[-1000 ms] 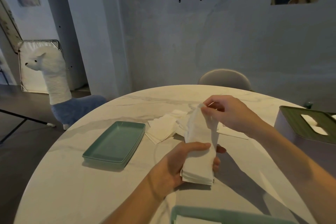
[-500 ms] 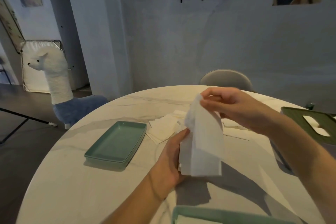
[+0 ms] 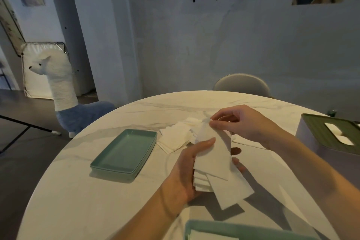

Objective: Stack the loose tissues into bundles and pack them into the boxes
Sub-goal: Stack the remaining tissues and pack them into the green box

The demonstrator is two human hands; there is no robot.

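Dim room, blue-grey walls, round marble tabletop (image 3: pixel 97 197) in front. Left hand (image 3: pixel 191 169) wrapped around a bundle of tissues (image 3: pixel 206 179), thumb across the top sheet, held just above the surface. Right hand (image 3: pixel 241 122) pinching the far end of one tissue (image 3: pixel 218 152) laid over the bundle at a slant, its near corner jutting past the stack. Loose tissues (image 3: pixel 175 138) heaped beyond both hands.

Likely trouble: sheet settling crooked unless squared before release; thin paper creasing or tearing under the pinch; lower layers fanning out if the left grip slackens.

Green tray (image 3: pixel 124 154) to the left, well apart. Tissue box (image 3: pixel 331 136) with green lid at the right edge, near the right forearm. Another teal container (image 3: pixel 243 230) at the bottom edge, contents unclear. Nothing blocking the bundle.
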